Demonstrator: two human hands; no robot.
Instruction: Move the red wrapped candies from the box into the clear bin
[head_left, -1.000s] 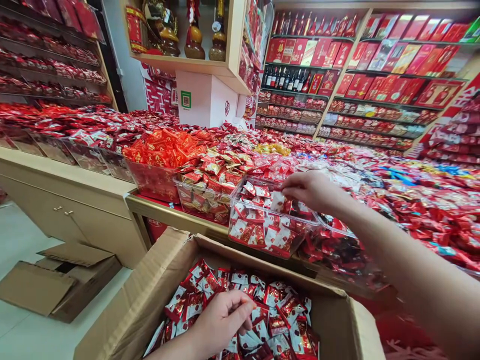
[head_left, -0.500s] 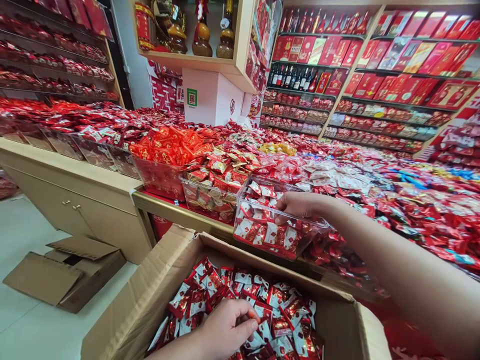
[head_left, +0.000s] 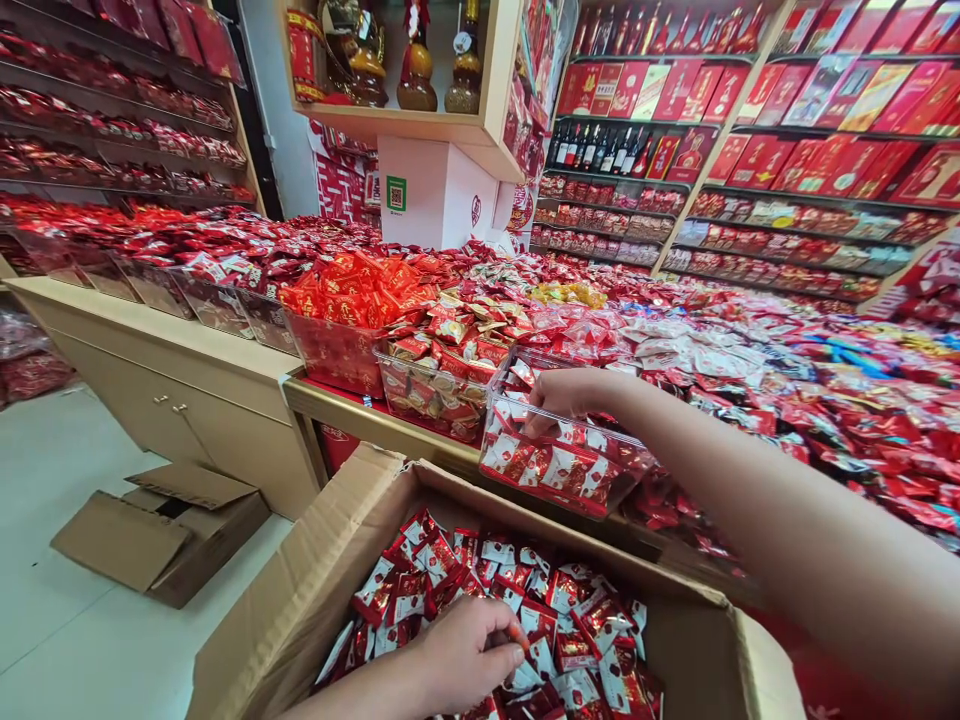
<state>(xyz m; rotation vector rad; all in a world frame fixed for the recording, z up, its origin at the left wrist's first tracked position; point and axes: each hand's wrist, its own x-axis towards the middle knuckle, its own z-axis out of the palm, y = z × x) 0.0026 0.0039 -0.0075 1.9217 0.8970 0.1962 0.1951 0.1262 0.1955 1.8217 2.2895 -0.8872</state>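
Red-and-white wrapped candies [head_left: 577,650] fill the lower part of an open cardboard box [head_left: 300,570] in front of me. My left hand [head_left: 476,650] rests over them with its fingers curled; something small and orange-red shows at its fingertips, too small to name. My right hand [head_left: 562,400] reaches into a clear plastic bin [head_left: 555,470] beyond the box, fingers bent down among the same kind of candies; whether it grips any is hidden. Beside that bin, on the left, stands a bin of red-and-gold candies [head_left: 435,390].
Bins of bright red packets [head_left: 352,290] and other sweets cover the long counter [head_left: 187,330]. A flattened-looking carton [head_left: 165,540] lies on the floor at the left. Shelves [head_left: 705,160] with bottles and red boxes stand behind.
My right hand has moved slightly left and its fingers point further down into the bin. The view has shifted a little. My left hand looks the same.
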